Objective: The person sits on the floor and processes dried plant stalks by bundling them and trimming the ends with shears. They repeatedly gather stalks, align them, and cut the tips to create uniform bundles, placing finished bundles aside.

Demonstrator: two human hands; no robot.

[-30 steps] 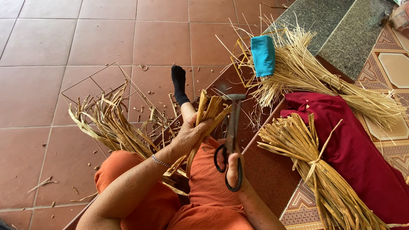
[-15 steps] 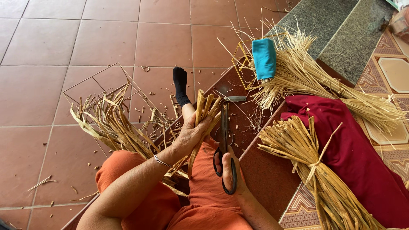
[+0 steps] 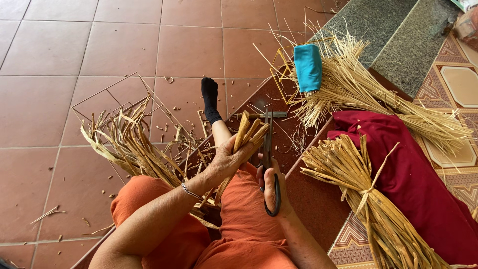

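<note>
Left hand: the left hand (image 3: pixel 226 162), just left of the frame's middle, has its grip closed round a small bunch of flat straw strips (image 3: pixel 247 137); the strip ends fan up and to the right above the fingers, and a thin bracelet sits at the wrist.
Right hand: the right hand (image 3: pixel 273 187), just below and right of the frame's middle, has its grip closed through the dark loop handles of the scissors (image 3: pixel 268 159).
Scissors: long and dark, held nearly upright, the blades pointing to the top of the frame and standing just beside the right edge of the held strips; from here I cannot tell whether the blades touch them.
Lap: orange trousers (image 3: pixel 244 229) fill the lower middle of the frame; one leg stretches up the frame and ends in a black sock (image 3: pixel 210 99).
Left of the frame: a loose heap of cut straw scraps (image 3: pixel 132 147) lies on the red floor tiles (image 3: pixel 59 50), partly inside a thin wire frame (image 3: pixel 107 94).
Right of the frame: a tied straw bundle (image 3: pixel 368 194) lies on a dark red cloth (image 3: pixel 423 184).
Upper right: a larger sheaf of thinner pale straw (image 3: pixel 368 94) spreads out with a blue cloth roll (image 3: pixel 307 67) resting on its near end, beside a grey stone step (image 3: pixel 393 25).
</note>
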